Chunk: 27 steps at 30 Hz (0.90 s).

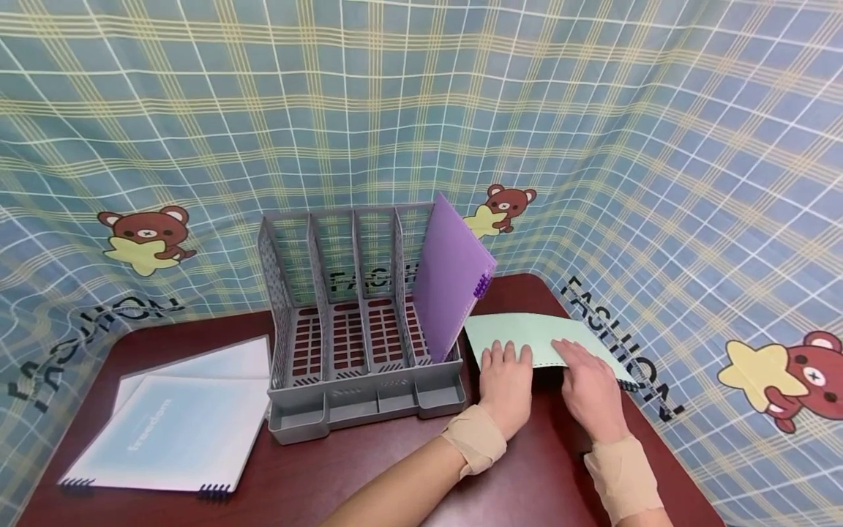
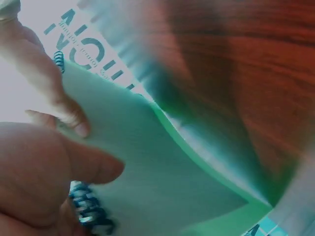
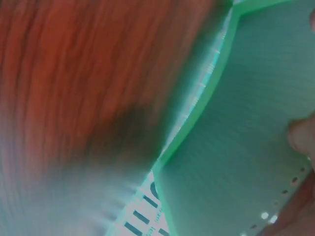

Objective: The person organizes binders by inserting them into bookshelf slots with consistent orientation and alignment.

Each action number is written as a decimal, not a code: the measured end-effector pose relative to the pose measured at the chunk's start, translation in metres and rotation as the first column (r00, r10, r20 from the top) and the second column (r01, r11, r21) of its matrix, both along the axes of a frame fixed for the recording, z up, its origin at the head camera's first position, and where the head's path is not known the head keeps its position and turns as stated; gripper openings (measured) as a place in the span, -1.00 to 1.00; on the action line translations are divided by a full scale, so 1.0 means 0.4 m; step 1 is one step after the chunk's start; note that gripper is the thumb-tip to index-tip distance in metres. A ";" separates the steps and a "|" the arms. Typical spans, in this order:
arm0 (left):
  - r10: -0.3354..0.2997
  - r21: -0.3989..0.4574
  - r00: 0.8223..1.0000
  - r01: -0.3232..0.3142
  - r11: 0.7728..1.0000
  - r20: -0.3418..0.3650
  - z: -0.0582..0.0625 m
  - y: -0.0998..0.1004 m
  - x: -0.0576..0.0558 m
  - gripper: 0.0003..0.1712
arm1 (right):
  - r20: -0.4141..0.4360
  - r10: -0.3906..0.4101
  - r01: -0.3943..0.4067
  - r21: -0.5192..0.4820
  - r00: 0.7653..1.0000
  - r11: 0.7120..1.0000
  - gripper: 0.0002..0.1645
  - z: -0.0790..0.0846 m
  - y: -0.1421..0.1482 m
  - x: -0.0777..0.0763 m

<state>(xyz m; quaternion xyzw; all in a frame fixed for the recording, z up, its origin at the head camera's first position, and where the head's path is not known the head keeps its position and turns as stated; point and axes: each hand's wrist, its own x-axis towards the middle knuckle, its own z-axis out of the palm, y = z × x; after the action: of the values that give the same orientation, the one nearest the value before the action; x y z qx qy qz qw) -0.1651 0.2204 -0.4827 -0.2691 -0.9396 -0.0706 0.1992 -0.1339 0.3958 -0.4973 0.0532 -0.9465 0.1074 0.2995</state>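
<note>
Pickup of the mint-green spiral notebook (image 1: 514,328) appears to be the step in hand: its near edge is raised in a bow above the dark red table (image 1: 421,476), with shadow beneath, just to the right of the gray file rack (image 1: 352,421). The left hand (image 1: 506,384) and the right hand (image 1: 589,384) grip that edge side by side, a little apart, each with fingers bent over the top; the wrist views show each thumb against the green underside, so both hands seem to pinch it.

The next move probably calls for keeping both pinches firm while the far edge comes up too, and for turning the notebook on edge if it is to stand like the purple spiral notebook (image 1: 448,271) in the rack's rightmost slot. The other three slots hold nothing visible. The limp cover could sag or fold if only one hand took the weight.

The mint-green notebook looks thin and pliable, with a matte, pale surface, a row of small punched holes along the near edge and a dark coil (image 1: 631,386) at its near right corner. A second stretch of coil shows under the left thumb, blurred.
</note>
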 end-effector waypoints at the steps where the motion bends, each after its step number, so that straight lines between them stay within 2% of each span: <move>1: -0.008 0.019 1.000 0.009 1.000 -0.017 0.002 -0.001 0.003 -0.43 | -0.035 -0.004 0.003 -0.014 0.999 1.000 -0.40 -0.001 -0.002 0.004; 4: -0.037 0.060 0.998 0.040 0.997 -0.058 0.010 -0.004 0.012 -0.49 | -0.107 -0.013 0.008 -0.049 0.994 0.999 -0.38 0.006 -0.009 0.021; 9: -0.128 0.108 0.989 0.136 0.985 -0.080 0.040 -0.011 0.032 -0.49 | -0.135 -0.055 0.042 -0.099 0.989 0.994 -0.35 0.045 -0.019 0.066; 13: -0.195 0.134 0.977 0.205 0.969 -0.087 0.076 -0.019 0.052 -0.49 | -0.145 -0.107 0.089 -0.129 0.984 0.988 -0.33 0.085 -0.027 0.100; 20: -0.244 0.165 0.961 0.264 0.950 -0.134 0.164 -0.042 0.082 -0.51 | -0.199 -0.142 0.110 -0.163 0.970 0.980 -0.28 0.147 -0.044 0.131; 24: -0.282 0.194 0.937 0.321 0.927 -0.205 0.218 -0.058 0.092 -0.61 | -0.242 -0.160 0.115 -0.192 0.957 0.975 -0.27 0.175 -0.051 0.139; 27: -0.315 0.240 0.908 0.382 0.892 -0.275 0.247 -0.073 0.097 -0.68 | -0.248 -0.186 0.133 -0.219 0.951 0.967 -0.29 0.187 -0.052 0.146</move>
<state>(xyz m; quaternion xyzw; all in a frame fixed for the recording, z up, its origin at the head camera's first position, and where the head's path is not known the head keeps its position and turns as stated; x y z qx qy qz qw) -0.1264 0.1912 -0.3840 -0.4086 -0.8259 -0.2100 0.3269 -0.0754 0.3750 -0.4225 -0.0401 -0.8832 0.1690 0.4356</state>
